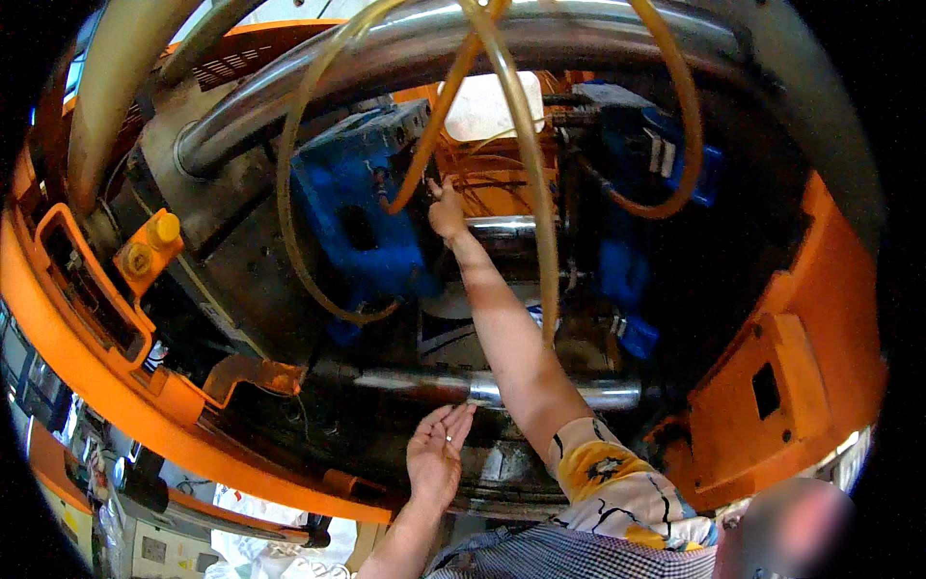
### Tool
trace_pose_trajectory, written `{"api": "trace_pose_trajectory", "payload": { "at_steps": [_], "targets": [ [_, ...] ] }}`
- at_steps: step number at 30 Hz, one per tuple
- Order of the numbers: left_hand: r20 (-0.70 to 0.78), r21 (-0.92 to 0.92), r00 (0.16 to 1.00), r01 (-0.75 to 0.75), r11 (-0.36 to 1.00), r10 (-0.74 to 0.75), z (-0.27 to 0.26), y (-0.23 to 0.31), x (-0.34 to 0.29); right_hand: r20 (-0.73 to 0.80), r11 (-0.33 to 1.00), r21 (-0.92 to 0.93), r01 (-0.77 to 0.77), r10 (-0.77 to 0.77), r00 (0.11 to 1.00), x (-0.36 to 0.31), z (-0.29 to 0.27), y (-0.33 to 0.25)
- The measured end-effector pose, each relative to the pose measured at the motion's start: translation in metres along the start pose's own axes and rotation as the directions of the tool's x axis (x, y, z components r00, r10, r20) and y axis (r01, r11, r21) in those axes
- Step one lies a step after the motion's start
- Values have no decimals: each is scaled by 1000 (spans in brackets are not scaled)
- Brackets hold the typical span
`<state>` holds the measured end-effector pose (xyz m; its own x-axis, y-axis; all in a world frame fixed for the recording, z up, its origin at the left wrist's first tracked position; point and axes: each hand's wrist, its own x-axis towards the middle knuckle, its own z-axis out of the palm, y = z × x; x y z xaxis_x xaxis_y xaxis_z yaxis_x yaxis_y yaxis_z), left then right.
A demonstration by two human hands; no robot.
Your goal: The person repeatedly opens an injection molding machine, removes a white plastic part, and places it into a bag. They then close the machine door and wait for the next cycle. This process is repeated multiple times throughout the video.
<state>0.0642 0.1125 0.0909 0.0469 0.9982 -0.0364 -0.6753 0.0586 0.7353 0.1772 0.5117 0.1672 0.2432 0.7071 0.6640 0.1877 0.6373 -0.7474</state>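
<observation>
My right hand (447, 210) reaches far in beside the inner face of a blue metal mould block (362, 198). Its thumb and a finger stand apart, and nothing shows between them. Nearer to me, my left hand (436, 461) hovers by the front steel bar (492, 388), its fingers drawn together and bent. A tiny pale spot shows at those fingers; whether it is a held piece cannot be made out. Across the gap, a second blue mould half (625, 251) sits in shadow. The gap-side face of the left block is mostly hidden.
Looped yellowish hoses (526, 145) hang across the opening, in front of my right arm. A thick steel bar (386, 72) crosses the top. Orange machine guards (762, 415) flank both sides, with a yellow knob (166, 228) at left. A white panel (492, 104) shows behind.
</observation>
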Motion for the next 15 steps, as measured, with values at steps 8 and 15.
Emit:
{"api": "trace_pose_trajectory", "payload": {
  "at_steps": [8, 15],
  "targets": [
    [-175, 74, 984, 48, 996, -34, -15, 16, -1, 870, 968, -132, 211, 11, 494, -218, -85, -202],
    [-19, -236, 986, 157, 959, -166, -6, 4, -8, 782, 955, -209, 211, 34, 622, -276, -122, -196]
  ]
}}
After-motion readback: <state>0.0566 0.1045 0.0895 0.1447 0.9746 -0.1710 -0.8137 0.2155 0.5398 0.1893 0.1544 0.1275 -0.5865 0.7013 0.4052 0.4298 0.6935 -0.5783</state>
